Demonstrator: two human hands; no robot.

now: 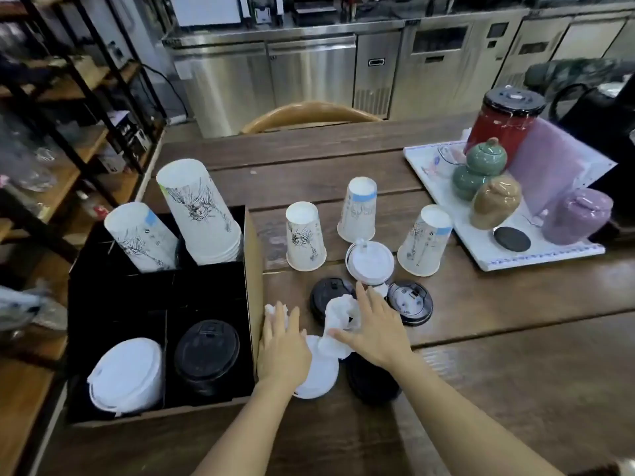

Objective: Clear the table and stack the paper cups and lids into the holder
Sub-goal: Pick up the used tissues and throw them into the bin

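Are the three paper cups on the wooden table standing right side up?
No, all three white paper cups stand upside down, rims on the wooden table.

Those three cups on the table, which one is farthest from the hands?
The middle cup, upside down with a blue band near its top. The other two stand closer, flanking it.

Wooden table (515, 338), holder (252, 269), upturned cups (305, 237), lids (410, 302), tray (536, 255)

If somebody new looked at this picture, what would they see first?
Probably the two hands in the middle: the left hand and right hand reach onto crumpled white tissue lying among lids. Just behind stand three upside-down paper cups. At left, the black holder already keeps cup stacks and lid stacks.
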